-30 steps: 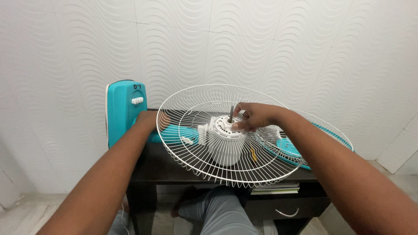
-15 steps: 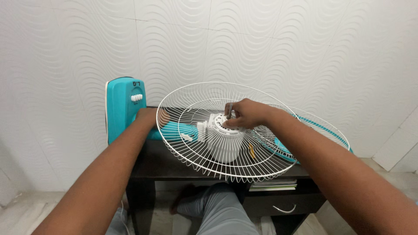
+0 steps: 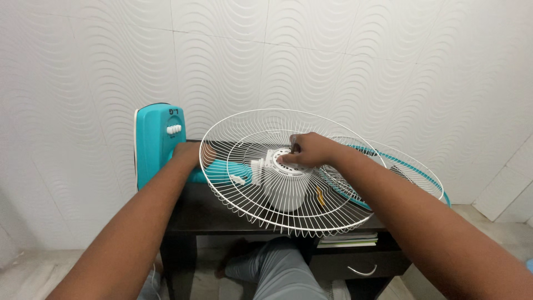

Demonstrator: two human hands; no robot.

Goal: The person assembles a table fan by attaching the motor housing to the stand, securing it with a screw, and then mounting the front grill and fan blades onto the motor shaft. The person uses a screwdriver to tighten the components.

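At frame centre, the upright motor shaft is pinched by the right hand above the white motor housing; the teal neck, left of centre, is grasped by the left hand.

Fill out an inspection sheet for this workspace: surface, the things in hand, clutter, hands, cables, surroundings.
Surface: dark wooden desk with a drawer at lower right.
Things in hand: white wire fan guard mounted around the white motor housing; the metal shaft sticks up at its middle.
Clutter: second guard with teal rim at right; teal fan base upright at left; papers on the shelf under the desk.
Hands: right hand on the motor hub at the shaft; left hand behind the guard, on the teal neck.
Cables: white cord near the floor, partly hidden.
Surroundings: white wavy-textured wall tiles; pale floor.
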